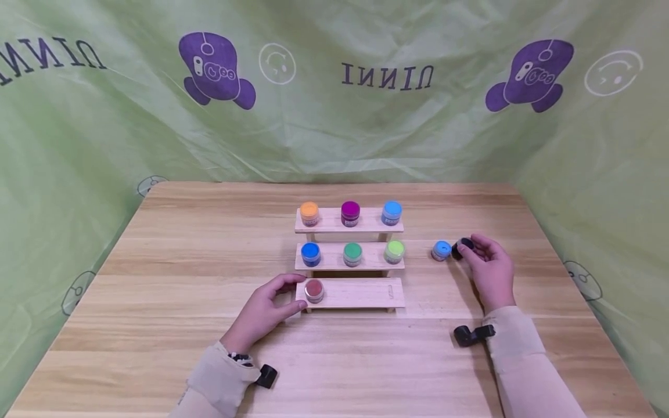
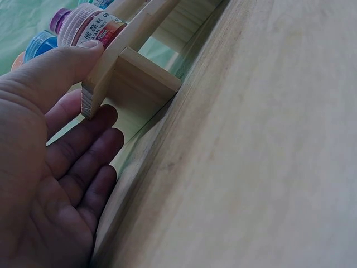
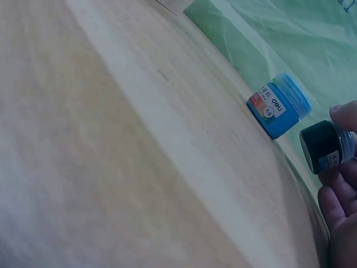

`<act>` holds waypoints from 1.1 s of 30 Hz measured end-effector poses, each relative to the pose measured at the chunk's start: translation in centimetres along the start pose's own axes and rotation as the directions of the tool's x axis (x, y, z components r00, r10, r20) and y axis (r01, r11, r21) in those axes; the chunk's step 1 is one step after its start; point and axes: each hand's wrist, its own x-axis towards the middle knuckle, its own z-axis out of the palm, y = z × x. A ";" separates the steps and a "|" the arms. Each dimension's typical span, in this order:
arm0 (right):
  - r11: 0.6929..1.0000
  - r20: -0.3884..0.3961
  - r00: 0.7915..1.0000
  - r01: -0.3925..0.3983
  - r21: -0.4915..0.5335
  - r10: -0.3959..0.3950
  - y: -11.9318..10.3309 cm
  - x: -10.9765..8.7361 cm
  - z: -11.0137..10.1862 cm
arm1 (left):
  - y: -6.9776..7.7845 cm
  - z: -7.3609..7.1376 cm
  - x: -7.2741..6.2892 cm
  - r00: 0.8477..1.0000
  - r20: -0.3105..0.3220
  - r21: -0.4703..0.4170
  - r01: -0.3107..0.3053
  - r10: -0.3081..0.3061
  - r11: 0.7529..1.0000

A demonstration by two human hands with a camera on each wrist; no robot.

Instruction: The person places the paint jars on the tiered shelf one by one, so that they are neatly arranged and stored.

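My left hand [image 1: 265, 312] holds the left end of the lowest step of a wooden tiered stand [image 1: 358, 294], thumb at its front corner and index finger at its rear. A brownish-red paint jar [image 1: 314, 291] sits on that step beside the thumb. In the left wrist view the other fingers curve loosely below the board [image 2: 136, 81]. Off to the right, my right hand [image 1: 495, 277] pinches a dark paint jar [image 3: 322, 146] between thumb and fingers, tilted. Close by its left side, a light-blue paint jar [image 1: 441, 250] stands on the table.
The middle step carries blue [image 1: 310, 254], green [image 1: 352, 254] and lime [image 1: 394, 252] jars. On the top step are orange [image 1: 309, 213], purple [image 1: 351, 213] and sky-blue [image 1: 391, 213] jars. A green printed curtain [image 1: 334, 133] surrounds the wooden table [image 1: 157, 278] at the back and sides.
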 end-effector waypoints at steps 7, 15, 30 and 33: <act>0.994 -0.072 0.997 -0.033 0.099 0.040 0.0 -0.4 0.0 | -0.1 0.0 0.1 1.000 0.001 0.000 -0.005 0.005 1.000; 0.994 -0.105 0.993 -0.050 0.099 0.060 0.0 -1.2 0.0 | -0.1 0.0 0.1 1.000 0.007 -0.013 0.006 -0.006 1.000; 0.999 -0.101 0.995 0.004 0.048 0.001 -0.3 -3.3 0.5 | -0.2 0.0 0.0 1.000 0.004 -0.011 -0.008 0.008 1.000; 0.999 -0.097 0.995 0.032 0.039 -0.028 -0.3 -3.9 0.6 | -0.2 0.0 0.0 1.000 0.004 -0.010 -0.010 0.010 1.000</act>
